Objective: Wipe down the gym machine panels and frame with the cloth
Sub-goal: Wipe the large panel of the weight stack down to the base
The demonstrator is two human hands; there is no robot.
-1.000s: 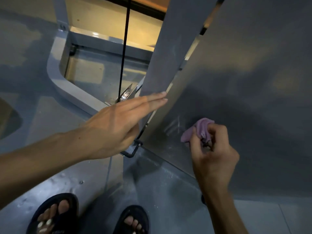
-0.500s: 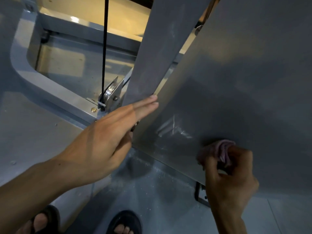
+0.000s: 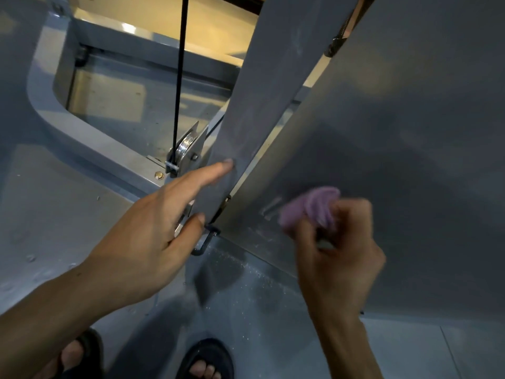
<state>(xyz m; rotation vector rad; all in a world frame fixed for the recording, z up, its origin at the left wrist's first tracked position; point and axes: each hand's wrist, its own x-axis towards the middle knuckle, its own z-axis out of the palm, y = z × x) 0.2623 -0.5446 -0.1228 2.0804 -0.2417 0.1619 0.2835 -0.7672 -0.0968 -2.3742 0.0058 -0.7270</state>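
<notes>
The left hand (image 3: 144,236) rests on the upright frame post (image 3: 262,105), just right of the pulley (image 3: 185,149) and cable (image 3: 180,72). Right of the post, the right hand (image 3: 338,250) presses the cloth (image 3: 311,206) against the lower panel (image 3: 396,138). Two sandalled feet (image 3: 205,359) stand on the floor (image 3: 54,214) below.

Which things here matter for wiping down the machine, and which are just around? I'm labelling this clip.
Part of the job:
- purple cloth, bunched in the right hand
- large grey panel being wiped
- upright frame post, with the left hand laid flat against it

Just around:
- black cable and pulley
- sandals
- floor
</notes>
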